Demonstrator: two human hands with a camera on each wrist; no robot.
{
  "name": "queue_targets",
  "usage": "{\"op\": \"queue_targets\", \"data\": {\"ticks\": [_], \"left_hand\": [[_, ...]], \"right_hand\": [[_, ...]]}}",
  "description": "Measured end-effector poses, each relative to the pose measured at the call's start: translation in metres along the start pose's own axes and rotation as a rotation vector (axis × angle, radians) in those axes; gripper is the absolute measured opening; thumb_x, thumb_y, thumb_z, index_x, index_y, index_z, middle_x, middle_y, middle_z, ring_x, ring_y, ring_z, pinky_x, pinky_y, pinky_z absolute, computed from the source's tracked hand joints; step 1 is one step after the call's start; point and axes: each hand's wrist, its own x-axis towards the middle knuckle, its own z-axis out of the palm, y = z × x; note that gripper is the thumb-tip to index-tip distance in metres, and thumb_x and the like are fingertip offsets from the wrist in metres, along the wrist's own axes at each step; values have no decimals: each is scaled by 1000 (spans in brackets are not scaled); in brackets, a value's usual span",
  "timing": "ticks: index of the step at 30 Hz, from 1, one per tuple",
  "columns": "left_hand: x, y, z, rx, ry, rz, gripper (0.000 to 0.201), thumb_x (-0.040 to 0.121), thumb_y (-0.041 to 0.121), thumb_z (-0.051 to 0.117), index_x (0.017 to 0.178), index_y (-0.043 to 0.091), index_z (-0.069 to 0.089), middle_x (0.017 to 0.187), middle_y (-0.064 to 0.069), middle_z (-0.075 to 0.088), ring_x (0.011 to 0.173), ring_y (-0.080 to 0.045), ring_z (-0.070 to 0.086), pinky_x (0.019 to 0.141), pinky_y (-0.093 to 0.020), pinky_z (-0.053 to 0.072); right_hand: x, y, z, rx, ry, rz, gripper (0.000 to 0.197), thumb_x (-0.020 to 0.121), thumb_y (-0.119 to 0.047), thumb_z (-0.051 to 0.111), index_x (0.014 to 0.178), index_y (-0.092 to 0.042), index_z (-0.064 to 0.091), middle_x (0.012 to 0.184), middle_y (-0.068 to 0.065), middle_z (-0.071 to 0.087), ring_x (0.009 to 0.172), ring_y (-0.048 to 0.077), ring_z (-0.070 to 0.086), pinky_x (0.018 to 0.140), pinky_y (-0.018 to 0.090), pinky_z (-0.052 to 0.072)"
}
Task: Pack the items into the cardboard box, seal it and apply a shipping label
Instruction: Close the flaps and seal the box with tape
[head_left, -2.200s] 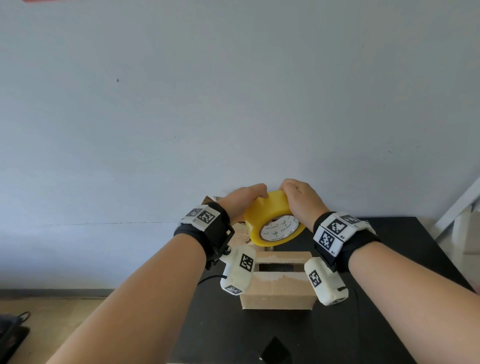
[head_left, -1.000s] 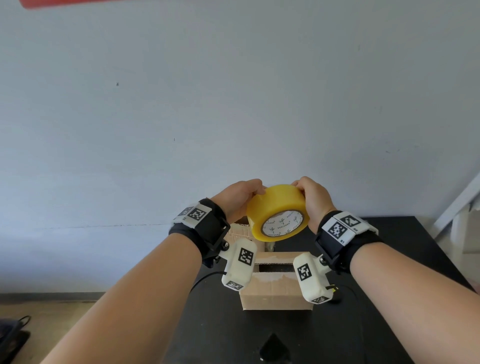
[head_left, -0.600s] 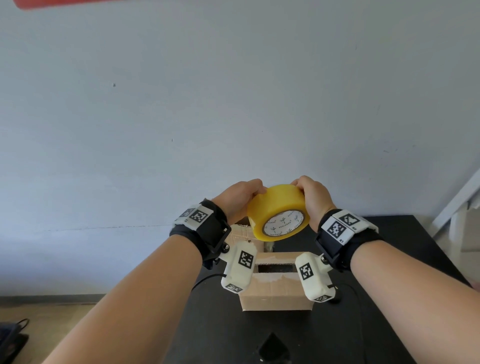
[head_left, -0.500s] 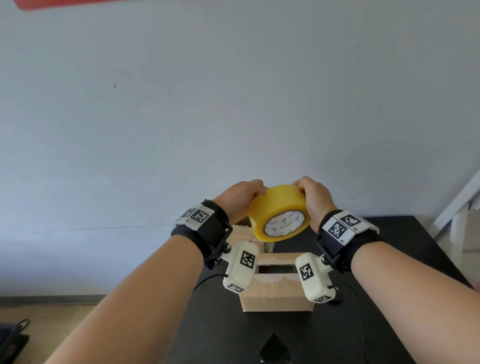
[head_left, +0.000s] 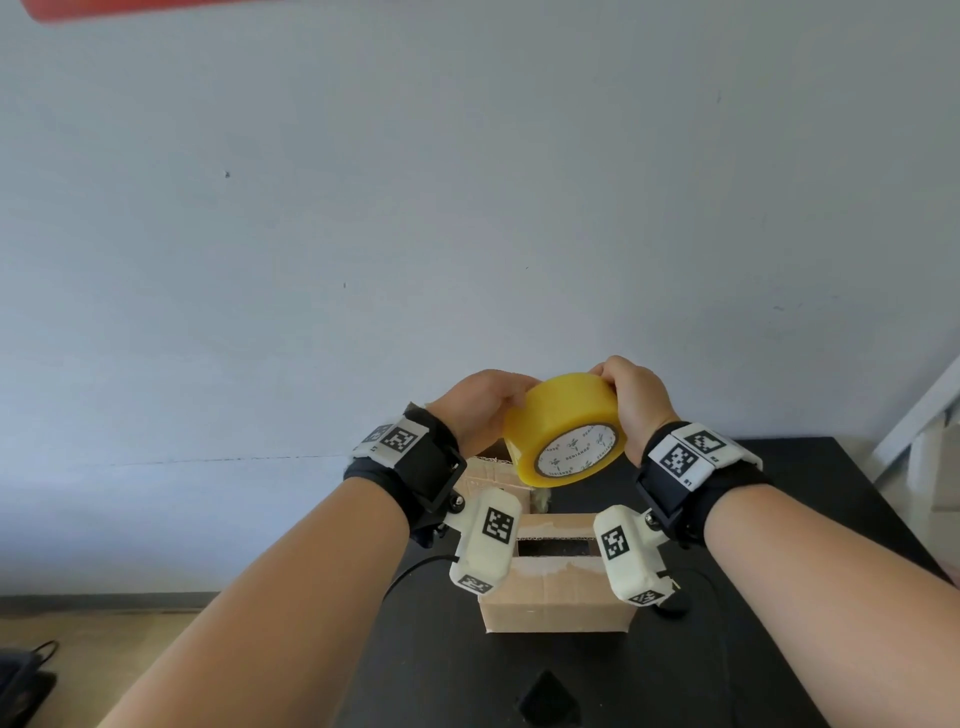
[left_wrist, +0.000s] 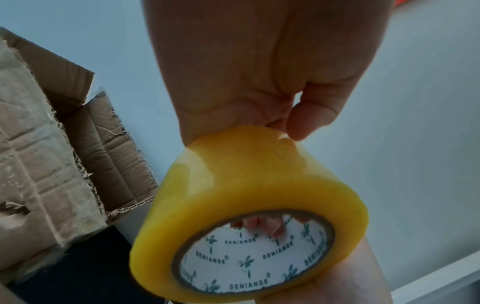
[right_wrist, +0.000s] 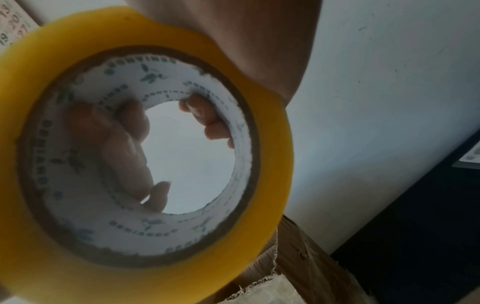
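Little has moved: both hands' fingers (right_wrist: 124, 148) still clamp the tape roll (head_left: 563, 426); below them, the cardboard box (head_left: 556, 597) awaits sealing and labelling.

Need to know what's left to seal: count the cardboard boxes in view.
2. A brown cardboard box sits on the black table below the hands; a second, flaps open, stands behind it near the left hand. More may be hidden.
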Motion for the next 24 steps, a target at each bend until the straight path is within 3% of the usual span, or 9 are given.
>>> {"op": "queue_targets", "data": {"ticks": [3,5,7,11,14,17,19,20,24], "left_hand": [[2,0,-3,-71,-59,-3,22,94,11,37,82,4,54,85,-8,56,77,-21,54,75,-31,47],[4,2,-4,-53,-63,-25,18,97,20,47,94,5,57,91,-8,60,83,-22,59,81,-33,49],[7,2,-7,-49,-55,-62,25,99,18,45,113,1,56,106,-13,63,95,-28,61,90,-39,49],[10,0,-15,-160,-61,-95,27,98,14,43,116,-3,54,119,-19,59,102,-32,59,96,-44,46],[17,-5,-20,-252,7,-88,30,97,13,43,119,-6,51,121,-23,56,104,-36,57,100,-51,43],[20,-6,-25,-363,93,-67,29,96,11,42,118,-7,50,112,-24,54,89,-37,60,85,-49,53],[19,-5,-28,-422,100,-68,32,95,8,44,121,-8,52,105,-25,57,75,-35,64,67,-44,58],[20,-5,-30,-424,106,-72,31,95,7,46,121,-6,53,103,-25,58,74,-35,65,65,-44,58],[26,-7,-30,-70,219,14,12,94,8,51,99,9,62,97,-15,62,87,-30,60,76,-42,54]], "right_hand": [[4,0,1,-23,-19,-1,30,93,-16,39,69,-12,57,77,9,53,83,28,49,67,32,38],[6,0,1,-23,-25,9,29,92,-17,39,70,-12,57,81,12,53,84,29,49,69,35,38],[8,0,2,-17,-27,25,29,92,-18,40,69,-13,58,80,12,53,84,30,50,72,36,38],[11,-5,2,-4,-64,33,30,91,-21,42,72,-15,64,80,9,60,82,30,54,74,38,43],[10,-10,1,34,-185,28,29,89,-35,47,87,-17,69,92,12,67,79,27,59,76,38,46],[10,-10,4,-30,-326,-46,41,75,-48,58,109,-27,67,112,6,65,99,21,60,90,40,45],[10,-8,7,-182,-405,-117,43,78,-34,65,120,-29,59,115,0,60,104,16,56,91,34,45],[10,-8,8,-274,-426,-151,45,81,-21,67,124,-27,55,112,-2,58,101,14,55,86,30,45],[12,-3,10,-516,-276,-246,44,82,4,55,120,-18,56,102,3,60,93,21,58,75,29,46]]}}
